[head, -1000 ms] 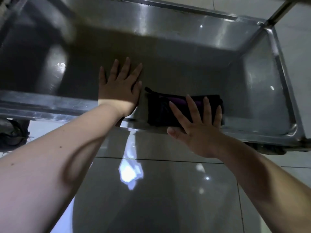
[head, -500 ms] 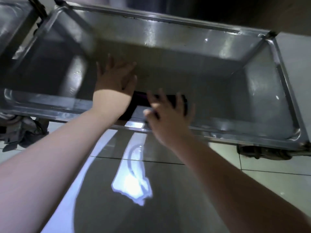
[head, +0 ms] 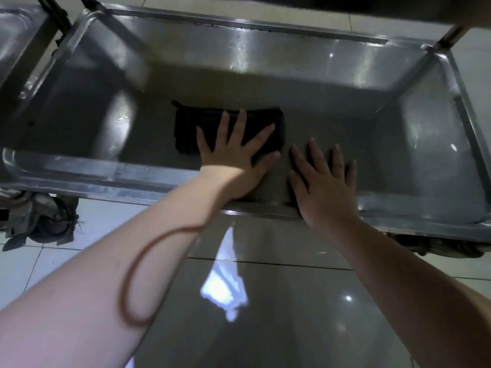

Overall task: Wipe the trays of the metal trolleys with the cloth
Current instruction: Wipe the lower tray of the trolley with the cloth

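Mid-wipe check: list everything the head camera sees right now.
cloth: one, dark, folded, on the tray floor
tray: one, steel, deep, fills the view
second tray: one, steel, far left, partly seen
wheels: two, dark, under the tray's near corners
floor: pale glossy tiles, foreground
band: one, brown, round the left forearm
left hand: flat on the cloth, fingers spread
right hand: flat on the tray floor, beside the cloth

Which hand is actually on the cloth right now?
The left hand: its spread fingers press on the dark cloth. The right hand is spread over bare tray metal, right of the cloth.
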Available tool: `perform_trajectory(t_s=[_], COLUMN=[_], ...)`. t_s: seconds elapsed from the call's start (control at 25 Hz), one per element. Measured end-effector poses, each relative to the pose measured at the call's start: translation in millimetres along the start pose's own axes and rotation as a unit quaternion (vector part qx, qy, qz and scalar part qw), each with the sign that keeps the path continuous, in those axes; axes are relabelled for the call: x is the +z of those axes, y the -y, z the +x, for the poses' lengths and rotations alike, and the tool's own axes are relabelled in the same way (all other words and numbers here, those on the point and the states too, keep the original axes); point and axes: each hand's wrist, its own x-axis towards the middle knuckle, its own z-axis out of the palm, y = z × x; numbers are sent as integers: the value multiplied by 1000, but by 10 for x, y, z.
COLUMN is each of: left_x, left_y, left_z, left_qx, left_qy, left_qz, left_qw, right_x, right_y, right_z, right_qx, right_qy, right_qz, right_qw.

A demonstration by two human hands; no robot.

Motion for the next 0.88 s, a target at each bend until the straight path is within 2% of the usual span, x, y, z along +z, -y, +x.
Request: perform_trajectory(t_s=[0.12,0.24,0.4,0.6,0.68,0.76,0.88], left_x=[-253,-339,-292,-300,-426,-570,-497], left_y=[59,65,110,277,305,292,307], left_z=[775,1094,559,-641,-613,-230,237], left_qx=[-2,7,56,88,119,134,106], left_qy=[37,71,13,43,6,-51,-18], left_qz=[-11,30,24,5,-15,-20,69], left_qw=[999,997,998,995,993,989,992], right_x=[24,20,44,63,64,49,10], right_y=[56,69,59,49,45,42,42], right_z=[13,66,64,37,37,40,54], right_qx=[4,10,14,15,16,15,13], right_qy=[10,-5,-25,-28,-25,-19,-19], right_qz=[-26,-22,-23,-25,-27,-26,-22], right_qw=[1000,1000,999,999,999,999,1000])
